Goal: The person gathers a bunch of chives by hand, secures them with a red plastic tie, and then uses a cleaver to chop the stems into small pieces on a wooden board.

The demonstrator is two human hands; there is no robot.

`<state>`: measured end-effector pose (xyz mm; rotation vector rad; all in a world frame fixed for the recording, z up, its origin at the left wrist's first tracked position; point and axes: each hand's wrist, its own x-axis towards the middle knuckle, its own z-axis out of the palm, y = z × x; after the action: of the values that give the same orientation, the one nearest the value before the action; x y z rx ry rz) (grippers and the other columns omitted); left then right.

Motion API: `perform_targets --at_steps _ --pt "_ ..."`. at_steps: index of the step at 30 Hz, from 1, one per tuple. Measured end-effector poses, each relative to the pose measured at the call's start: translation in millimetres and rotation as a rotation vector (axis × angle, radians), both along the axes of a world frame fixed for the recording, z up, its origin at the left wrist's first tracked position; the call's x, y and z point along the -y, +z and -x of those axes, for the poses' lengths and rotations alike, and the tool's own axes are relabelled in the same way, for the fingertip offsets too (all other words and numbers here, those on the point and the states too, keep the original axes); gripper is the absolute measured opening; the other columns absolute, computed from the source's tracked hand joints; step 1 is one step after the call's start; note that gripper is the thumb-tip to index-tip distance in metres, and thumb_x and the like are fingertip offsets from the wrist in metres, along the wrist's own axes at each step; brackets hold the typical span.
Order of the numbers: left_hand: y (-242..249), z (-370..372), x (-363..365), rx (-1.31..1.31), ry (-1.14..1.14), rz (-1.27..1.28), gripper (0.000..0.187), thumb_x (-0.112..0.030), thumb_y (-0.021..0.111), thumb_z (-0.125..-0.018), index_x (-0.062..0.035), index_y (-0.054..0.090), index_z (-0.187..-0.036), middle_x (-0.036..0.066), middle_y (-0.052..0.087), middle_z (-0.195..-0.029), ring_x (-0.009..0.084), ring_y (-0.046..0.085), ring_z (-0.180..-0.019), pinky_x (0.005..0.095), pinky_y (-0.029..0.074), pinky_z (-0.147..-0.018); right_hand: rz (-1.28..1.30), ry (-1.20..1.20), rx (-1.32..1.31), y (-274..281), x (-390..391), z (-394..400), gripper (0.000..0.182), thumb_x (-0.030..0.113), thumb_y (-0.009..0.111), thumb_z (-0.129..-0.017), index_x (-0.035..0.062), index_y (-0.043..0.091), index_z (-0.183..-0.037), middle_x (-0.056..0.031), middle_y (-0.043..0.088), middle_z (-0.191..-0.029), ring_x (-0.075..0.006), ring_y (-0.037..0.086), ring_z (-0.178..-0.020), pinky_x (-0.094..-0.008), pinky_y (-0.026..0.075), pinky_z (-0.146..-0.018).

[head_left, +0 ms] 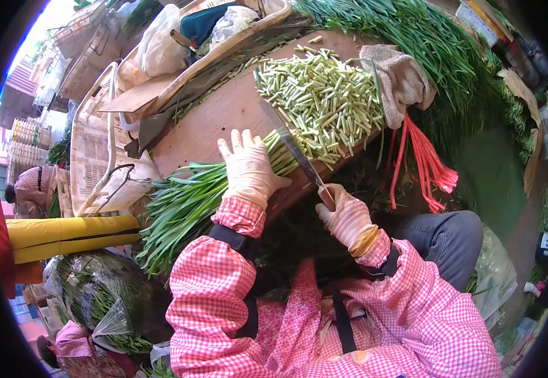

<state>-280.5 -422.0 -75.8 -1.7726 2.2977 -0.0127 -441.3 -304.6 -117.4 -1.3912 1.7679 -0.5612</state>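
Note:
My left hand [247, 165], in a pale glove, lies with its fingers stretched and spread on top of a bunch of long green stalks [182, 205] that look like garlic chives. Their leafy ends hang toward me over the board's edge. My right hand [348, 217], in a striped glove, is closed around the handle of a long knife [296, 150]. The blade lies across the pale stalk ends, to the right of my left hand. Beyond the blade, a heap of short cut pieces [321, 97] covers part of the brown wooden board [214, 116].
A grey-brown cloth [400, 82] and red ties [415, 164] hang at the board's right end. Uncut greens [412, 38] are piled behind. Plastic baskets [94, 145] stand at left, above a yellow-wrapped beam [75, 236] and a bag of greens [101, 296].

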Motion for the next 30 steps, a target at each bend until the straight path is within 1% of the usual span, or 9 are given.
perform_targets --at_steps 3,4,8,11,17,20,23,26,30 --pt "-9 -4 3 -0.259 0.04 -0.058 0.107 -0.049 0.081 -0.049 -0.0024 0.033 -0.133 0.017 0.047 -0.125 0.0301 0.054 -0.107 0.0387 0.042 -0.092 -0.049 0.026 -0.039 10 1 -1 0.041 0.032 0.062 -0.08 0.0113 0.05 -0.113 -0.0179 0.063 -0.099 -0.0334 0.061 -0.093 -0.039 0.048 -0.08" --pt "-10 -4 1 -0.265 0.042 0.011 0.099 -0.047 0.081 -0.049 -0.0044 0.039 -0.129 0.015 0.052 -0.116 0.0276 0.058 -0.097 0.0372 0.046 -0.085 0.026 0.031 -0.023 15 -1 -2 0.041 0.029 0.063 -0.08 0.0112 0.049 -0.115 -0.0175 0.062 -0.102 -0.0319 0.06 -0.095 -0.037 0.048 -0.082" --pt "-14 -4 0 -0.228 0.05 0.041 0.089 -0.046 0.08 -0.051 -0.0087 0.046 -0.124 0.011 0.059 -0.104 0.0265 0.059 -0.092 0.0364 0.047 -0.079 0.104 -0.099 0.271 27 3 -6 0.043 0.023 0.064 -0.081 0.0087 0.047 -0.118 -0.0127 0.062 -0.106 -0.0307 0.06 -0.097 -0.0357 0.048 -0.081" --pt "-14 -5 1 -0.264 0.056 0.025 0.084 -0.046 0.08 -0.052 -0.0089 0.049 -0.12 0.01 0.06 -0.1 0.027 0.06 -0.09 0.0371 0.046 -0.079 0.067 0.056 -0.141 28 8 -3 0.043 0.024 0.063 -0.082 0.0078 0.046 -0.118 -0.0122 0.063 -0.106 -0.0314 0.061 -0.095 -0.0368 0.048 -0.079" --pt "-12 -5 0 -0.269 0.053 0.062 0.072 -0.046 0.08 -0.051 -0.0093 0.055 -0.108 0.01 0.061 -0.095 0.0273 0.06 -0.088 0.0387 0.047 -0.077 0.026 0.094 -0.124 38 8 -1 0.044 0.028 0.062 -0.082 0.0092 0.046 -0.118 -0.0132 0.062 -0.106 -0.034 0.061 -0.092 -0.04 0.048 -0.077" --pt "-15 -5 0 -0.284 0.038 0.09 0.069 -0.046 0.08 -0.05 -0.01 0.056 -0.104 0.009 0.062 -0.094 0.0266 0.061 -0.086 0.0388 0.047 -0.075 0.146 0.113 -0.139 25 5 2 0.045 0.028 0.062 -0.082 0.0104 0.044 -0.12 -0.0138 0.062 -0.106 -0.0351 0.061 -0.092 -0.0415 0.048 -0.077" --pt "-21 -7 1 -0.312 -0.004 0.132 0.069 -0.047 0.08 -0.049 -0.0107 0.057 -0.103 0.009 0.062 -0.093 0.0262 0.061 -0.084 0.0382 0.048 -0.074 0.056 0.128 -0.173 38 8 2 0.047 0.016 0.062 -0.082 0.0047 0.043 -0.123 -0.0124 0.063 -0.107 -0.024 0.061 -0.1 -0.0329 0.05 -0.081" --pt "-18 -4 1 -0.307 0.01 0.136 0.07 -0.045 0.081 -0.048 -0.0111 0.057 -0.104 0.008 0.062 -0.092 0.0266 0.061 -0.085 0.0382 0.048 -0.074 0.123 0.115 -0.163 34 5 1 0.051 0.019 0.063 -0.082 0.005 0.041 -0.126 -0.0132 0.062 -0.108 -0.0264 0.06 -0.101 -0.0347 0.049 -0.083" --pt "-21 -4 2 -0.31 0.013 0.156 0.07 -0.045 0.082 -0.047 -0.012 0.058 -0.104 0.008 0.063 -0.091 0.0279 0.061 -0.085 0.039 0.048 -0.074 -0.009 0.182 -0.261 44 12 0 0.049 0.023 0.061 -0.082 0.006 0.041 -0.123 -0.0138 0.062 -0.107 -0.0295 0.061 -0.096 -0.0368 0.05 -0.078"
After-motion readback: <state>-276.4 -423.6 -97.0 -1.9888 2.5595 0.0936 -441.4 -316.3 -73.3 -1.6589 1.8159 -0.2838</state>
